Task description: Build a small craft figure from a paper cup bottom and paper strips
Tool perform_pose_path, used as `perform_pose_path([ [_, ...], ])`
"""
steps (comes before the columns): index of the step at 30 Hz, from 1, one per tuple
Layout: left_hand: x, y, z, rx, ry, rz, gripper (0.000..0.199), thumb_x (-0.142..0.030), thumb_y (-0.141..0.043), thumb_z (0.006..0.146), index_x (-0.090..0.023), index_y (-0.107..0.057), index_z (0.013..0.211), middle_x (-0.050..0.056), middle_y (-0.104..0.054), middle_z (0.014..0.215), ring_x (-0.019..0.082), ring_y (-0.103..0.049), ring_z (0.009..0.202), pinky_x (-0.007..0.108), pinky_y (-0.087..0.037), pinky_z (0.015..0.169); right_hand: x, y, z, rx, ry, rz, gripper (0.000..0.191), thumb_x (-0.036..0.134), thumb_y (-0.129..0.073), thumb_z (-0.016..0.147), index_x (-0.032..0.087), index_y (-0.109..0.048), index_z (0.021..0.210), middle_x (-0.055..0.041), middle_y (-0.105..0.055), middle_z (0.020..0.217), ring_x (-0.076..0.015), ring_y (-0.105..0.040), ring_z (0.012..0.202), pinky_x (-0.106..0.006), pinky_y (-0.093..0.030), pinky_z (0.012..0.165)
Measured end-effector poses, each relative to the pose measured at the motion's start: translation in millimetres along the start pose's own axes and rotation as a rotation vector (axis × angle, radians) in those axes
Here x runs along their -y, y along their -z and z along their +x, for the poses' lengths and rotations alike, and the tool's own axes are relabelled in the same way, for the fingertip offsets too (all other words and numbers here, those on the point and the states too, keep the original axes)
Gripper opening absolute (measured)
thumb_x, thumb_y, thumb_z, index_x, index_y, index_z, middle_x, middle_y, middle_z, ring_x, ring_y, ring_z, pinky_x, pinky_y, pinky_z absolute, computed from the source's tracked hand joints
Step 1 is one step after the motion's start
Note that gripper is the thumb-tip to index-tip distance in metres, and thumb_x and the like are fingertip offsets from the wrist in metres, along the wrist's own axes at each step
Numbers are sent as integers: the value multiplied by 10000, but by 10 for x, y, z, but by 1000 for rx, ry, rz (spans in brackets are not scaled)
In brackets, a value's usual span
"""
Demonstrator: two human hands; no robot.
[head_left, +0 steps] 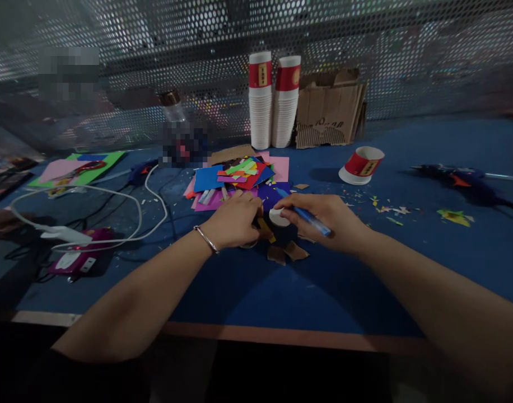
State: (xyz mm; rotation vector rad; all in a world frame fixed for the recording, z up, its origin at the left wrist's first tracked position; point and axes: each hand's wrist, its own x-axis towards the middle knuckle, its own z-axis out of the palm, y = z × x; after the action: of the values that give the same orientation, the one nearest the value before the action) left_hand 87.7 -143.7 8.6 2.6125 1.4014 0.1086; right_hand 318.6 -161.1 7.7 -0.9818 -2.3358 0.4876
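Note:
My right hand [323,219] is closed around a blue pen [310,219], which slants across the fingers. A small white disc [278,217] touches its fingertips; whether they grip the disc too, I cannot tell. My left hand [235,219], with a silver bangle at the wrist, has its fingers curled down beside a yellow paper strip [265,230]. What those fingertips hold is hidden. Torn brown cardboard pieces [296,251] lie just in front of the hands. Behind them is a pile of coloured paper [243,173].
Two stacks of paper cups [260,112] and a cardboard box [330,112] stand at the back. A single cup [363,165] and a glue gun [458,182] are to the right. A magenta power adapter [82,254] with white cable lies left, near another person's hand [4,221].

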Motion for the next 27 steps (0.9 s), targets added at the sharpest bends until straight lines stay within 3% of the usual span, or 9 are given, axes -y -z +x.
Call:
perform_pose_path([
  [4,5,-15,27,-30,-21,-57,234,-337,-750,835,-162,-644,949,118,-686,1042,280,-590,983,396,-454,849,-8,-17,-3,23,11,-42,309,334,-487,1046,196,-726,1185,-95,-796,1150,-259,-747,1044,-362,-525,885],
  [7,24,75,48,-63,-12,-267,51,-189,-680,849,-172,-660,893,57,-716,905,203,-623,822,325,-457,733,-5,-3,-14,-8,-7,-66,287,326,-517,1031,200,-725,1184,-89,-798,1124,-251,-749,1008,-349,-516,846],
  [9,66,248,20,-147,-22,-391,52,-150,-675,841,-170,-682,888,43,-729,884,171,-642,792,300,-476,724,6,14,-24,-24,-2,-84,271,334,-557,1012,199,-721,1181,-85,-800,1095,-243,-748,968,-338,-506,819],
  [13,165,713,-162,-362,-80,-504,156,-324,-791,832,-192,-720,875,36,-739,839,158,-648,747,287,-507,692,72,3,-38,61,61,-161,325,428,-665,961,197,-707,1185,-83,-784,1019,-241,-721,913,-329,-479,774],
  [14,167,795,-223,-371,-82,-535,179,-347,-808,823,-200,-726,881,34,-746,838,161,-656,746,284,-513,682,98,-17,-37,85,86,-201,368,473,-682,949,195,-707,1189,-91,-775,1013,-253,-708,919,-337,-472,767],
  [16,118,863,-339,-273,-85,-589,150,-328,-802,829,-202,-734,874,29,-758,838,158,-677,752,274,-526,684,154,-72,-32,131,154,-283,446,539,-685,937,182,-705,1204,-116,-752,1022,-280,-674,949,-361,-461,777],
  [19,-66,727,-460,10,-126,-613,87,-253,-779,827,-190,-727,858,4,-746,790,131,-667,705,229,-498,634,212,-153,-25,197,230,-377,403,486,-666,956,158,-701,1188,-137,-709,1041,-296,-609,971,-399,-441,827],
  [22,-278,445,-503,148,-124,-661,59,-235,-742,848,-186,-713,863,-8,-727,775,119,-647,673,215,-473,602,198,-174,-30,224,201,-408,309,420,-686,942,163,-704,1114,-128,-680,1038,-287,-571,965,-406,-417,854],
  [27,-431,114,-481,86,-109,-560,39,-147,-712,845,-184,-700,844,-12,-719,778,131,-644,690,249,-468,648,62,-85,-21,199,169,-418,265,300,-660,930,152,-702,1146,-135,-693,1027,-304,-580,992,-412,-418,864],
])
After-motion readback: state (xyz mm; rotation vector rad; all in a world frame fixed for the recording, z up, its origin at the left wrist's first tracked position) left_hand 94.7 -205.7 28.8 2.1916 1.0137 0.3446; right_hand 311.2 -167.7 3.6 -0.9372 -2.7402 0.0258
